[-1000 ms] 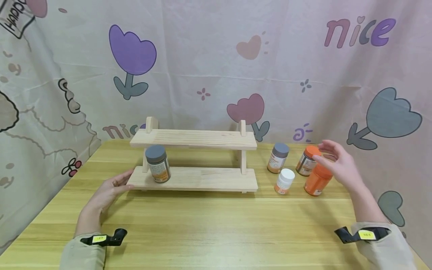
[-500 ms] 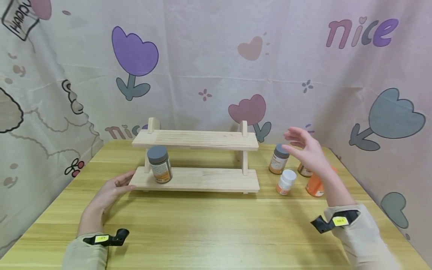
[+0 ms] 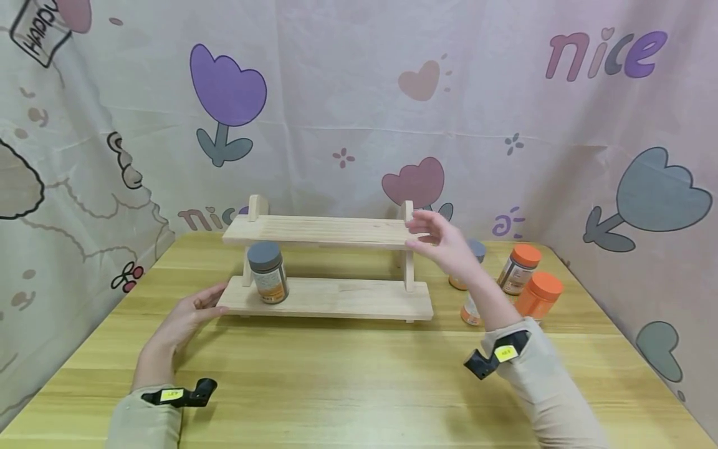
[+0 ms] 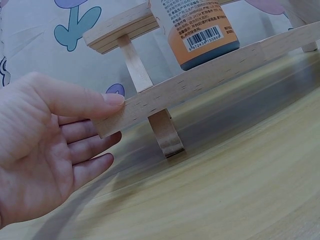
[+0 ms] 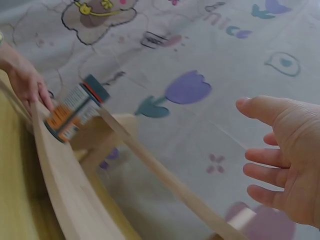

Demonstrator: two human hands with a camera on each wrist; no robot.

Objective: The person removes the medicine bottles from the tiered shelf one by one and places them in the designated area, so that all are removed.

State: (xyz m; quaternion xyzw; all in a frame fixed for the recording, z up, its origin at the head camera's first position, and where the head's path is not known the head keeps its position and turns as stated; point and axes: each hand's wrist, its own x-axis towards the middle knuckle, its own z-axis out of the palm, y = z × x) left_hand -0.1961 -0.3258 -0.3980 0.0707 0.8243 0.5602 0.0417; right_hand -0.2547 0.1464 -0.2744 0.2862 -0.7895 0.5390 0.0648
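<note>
A two-tier wooden shelf rack (image 3: 336, 296) stands on the table, and on the left of its lower board is a grey-lidded pill bottle (image 3: 269, 277), upright. At the board's left end my left hand (image 3: 182, 321) grips the rack; in the left wrist view its thumb (image 4: 112, 99) lies on the board's front edge, with the other fingers below and behind. My right hand (image 3: 445, 246) is in the air before the right end of the upper board, fingers loosely bent. Nothing is in it, and the right wrist view shows it apart from the rack (image 5: 75, 195).
To the right of the rack stand two orange-lidded bottles, one dark (image 3: 517, 271) and one orange (image 3: 540, 296). A grey-lidded bottle (image 3: 477, 249) and a small white bottle (image 3: 471, 312) are partly hidden behind my right hand and forearm. A printed cloth (image 3: 336, 93) hangs behind the table.
My right hand has moved left, from above the orange-lidded bottles to the rack's right end, holding nothing. My left hand stays on the rack. The bottle on the lower board has not moved.
</note>
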